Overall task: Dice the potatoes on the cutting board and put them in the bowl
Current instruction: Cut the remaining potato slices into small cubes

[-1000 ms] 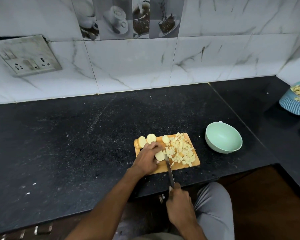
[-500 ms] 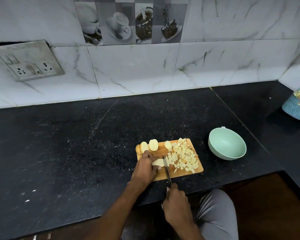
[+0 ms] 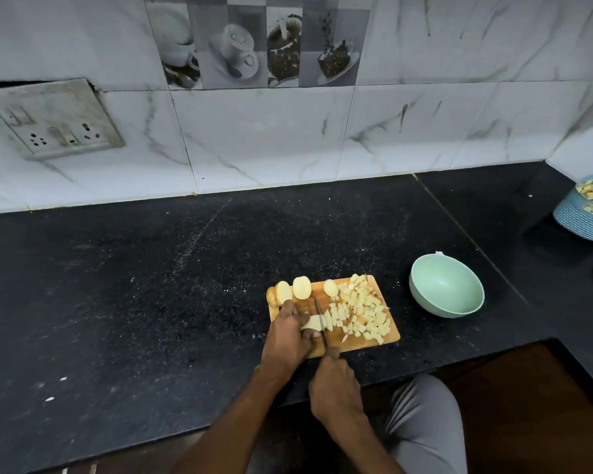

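Fingers of the left hand (image 3: 286,336) curl over a potato piece (image 3: 313,322) on the cutting board (image 3: 360,342) near the bench's front edge; the right hand (image 3: 334,384) grips the knife (image 3: 320,321) — blade against that piece. Diced potato (image 3: 360,311) covers the board's right half — the green bowl (image 3: 446,290) sits just right.

Bare counter (image 3: 401,268) — board (image 3: 356,340) to bowl (image 3: 425,295)

home kitchen. black speckled stone countertop (image 3: 151,285) w/ white marble-look wall tiles (image 3: 271,138); printed tile strip (image 3: 257,42) w/ coffee cups; wall socket plate (image 3: 52,121). wooden cutting board (image 3: 356,340) w/ diced potato (image 3: 360,309), green bowl (image 3: 445,289), blue basket (image 3: 586,217) at right.
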